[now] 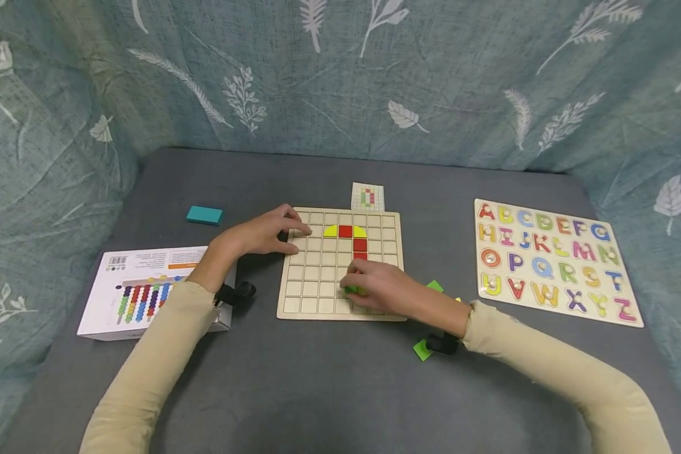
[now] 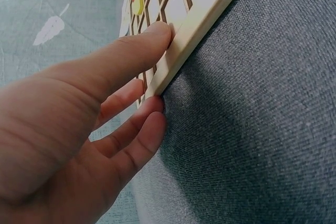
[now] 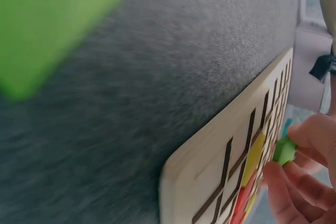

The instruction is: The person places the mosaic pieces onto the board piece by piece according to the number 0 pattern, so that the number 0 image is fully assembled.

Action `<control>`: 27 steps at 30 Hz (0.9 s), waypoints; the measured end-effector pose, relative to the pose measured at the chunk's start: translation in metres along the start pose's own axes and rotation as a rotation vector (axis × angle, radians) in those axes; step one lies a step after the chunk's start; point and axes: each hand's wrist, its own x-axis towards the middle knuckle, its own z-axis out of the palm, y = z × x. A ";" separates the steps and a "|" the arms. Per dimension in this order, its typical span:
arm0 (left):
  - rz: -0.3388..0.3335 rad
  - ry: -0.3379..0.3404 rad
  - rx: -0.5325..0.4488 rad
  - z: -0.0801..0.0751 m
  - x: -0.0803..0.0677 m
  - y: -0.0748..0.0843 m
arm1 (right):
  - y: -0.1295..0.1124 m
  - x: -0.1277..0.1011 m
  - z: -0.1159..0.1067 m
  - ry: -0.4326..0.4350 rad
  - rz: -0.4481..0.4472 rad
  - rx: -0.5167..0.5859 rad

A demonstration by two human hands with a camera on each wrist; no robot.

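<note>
"Board, wooden and gridded: where does it lie, and how are the hands set?"

"The grid board (image 1: pixel 294 290) lies flat near the centre of the worktop (image 1: pixel 295 391); clock positions are read from its middle, 12 o'clock being the far side. The right hand (image 1: pixel 380 287), at 4 o'clock, has thumb and fingers clamped on a green piece (image 3: pixel 285 150) over the near cells. The left hand (image 1: pixel 261 234), at 10 o'clock, has its fingers apart, resting at the board's edge."

"Which step is in hand?"

"Placing, to judge by the pose: red pieces (image 1: pixel 360 245) and yellow pieces (image 1: pixel 330 231) occupy cells between 11 and 2 o'clock. The next move would call for squaring the green piece to a cell, then parting the fingers. Whether it touches the board cannot be told."

"What lies around?"

"A pattern card (image 1: pixel 367 197) at the rim, between 12 and 1 o'clock; loose green tiles (image 1: pixel 422 349) toward 4; a letter board (image 1: pixel 573 260) at 3; a white box (image 1: pixel 147 293) at 9; a teal block (image 1: pixel 204 215) near 10."

"And what obstructs?"

"Chiefly the right hand, which hides several cells beneath it. The right forearm and wrist camera (image 1: pixel 444 343) partly cover the loose tiles."
</note>
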 end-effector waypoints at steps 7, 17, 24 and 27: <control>-0.012 -0.006 -0.002 -0.002 0.000 0.001 | -0.001 0.013 0.003 -0.039 0.025 0.005; -0.007 -0.006 0.011 -0.002 0.000 0.002 | 0.002 0.018 0.007 -0.037 0.015 -0.009; -0.005 -0.006 0.025 -0.003 0.001 0.001 | 0.001 0.019 0.007 -0.065 0.026 0.026; -0.001 -0.006 0.018 -0.003 0.001 0.001 | 0.000 0.019 0.007 -0.069 0.029 0.040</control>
